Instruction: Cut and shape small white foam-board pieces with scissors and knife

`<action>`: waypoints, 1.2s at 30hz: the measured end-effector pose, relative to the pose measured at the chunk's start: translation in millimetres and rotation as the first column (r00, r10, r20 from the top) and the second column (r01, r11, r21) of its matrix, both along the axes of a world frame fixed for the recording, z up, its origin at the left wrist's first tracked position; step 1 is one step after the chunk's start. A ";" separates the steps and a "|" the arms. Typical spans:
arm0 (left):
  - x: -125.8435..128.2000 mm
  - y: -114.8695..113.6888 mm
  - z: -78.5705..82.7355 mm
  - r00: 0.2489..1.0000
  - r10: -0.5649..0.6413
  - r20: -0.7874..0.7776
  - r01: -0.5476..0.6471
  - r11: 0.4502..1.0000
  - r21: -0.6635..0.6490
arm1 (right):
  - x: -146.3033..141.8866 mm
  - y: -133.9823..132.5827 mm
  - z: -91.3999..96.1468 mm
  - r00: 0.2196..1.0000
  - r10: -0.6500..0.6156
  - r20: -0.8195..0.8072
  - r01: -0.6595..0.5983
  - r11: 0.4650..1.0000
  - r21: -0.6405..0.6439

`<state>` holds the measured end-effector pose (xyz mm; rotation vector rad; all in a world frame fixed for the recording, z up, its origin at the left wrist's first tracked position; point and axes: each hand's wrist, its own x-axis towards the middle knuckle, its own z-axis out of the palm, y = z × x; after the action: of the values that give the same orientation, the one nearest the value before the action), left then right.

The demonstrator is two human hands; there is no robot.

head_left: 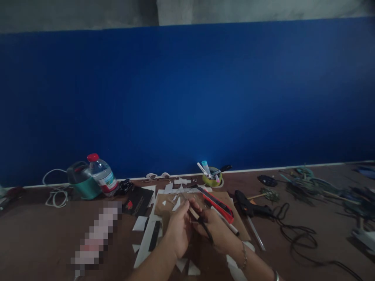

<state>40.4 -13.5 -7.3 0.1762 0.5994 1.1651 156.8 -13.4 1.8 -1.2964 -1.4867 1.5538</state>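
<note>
My left hand (177, 228) and my right hand (218, 232) meet over a sheet of brown cardboard (164, 205) on the table. The left fingers pinch a small pale strip (193, 212) at its end. My right hand is closed round a thin dark tool (206, 230) whose tip points toward the strip. A red utility knife (218, 203) lies just beyond my right hand. White paper scraps (140, 223) lie around the cardboard.
A water bottle (102, 175) and a green pot (83, 181) stand at the back left beside a white cord (54, 195). A cup of pens (212, 175), a black glue gun (250, 207) with its cable (301, 234), and tangled parts (307, 185) lie on the right.
</note>
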 end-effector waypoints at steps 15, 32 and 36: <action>0.3 -0.6 15.0 0.982 0.045 -0.184 -0.051 0.998 -0.028 | 1.1 -0.4 2.1 1.000 0.029 -0.002 -0.029 0.997 0.069; -9.4 12.4 0.7 0.997 0.040 -0.068 -0.043 0.998 -0.045 | 7.0 3.0 -7.9 0.989 0.087 -0.120 -0.097 0.991 -0.087; -9.3 10.5 -0.9 0.985 0.093 -0.142 -0.087 0.995 0.050 | 6.5 5.1 -9.3 0.997 0.048 -0.052 -0.052 0.996 -0.070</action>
<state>31.1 -3.0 -8.2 0.2746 0.7160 1.2608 163.3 -8.3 -7.5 -1.2597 -1.4549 1.6733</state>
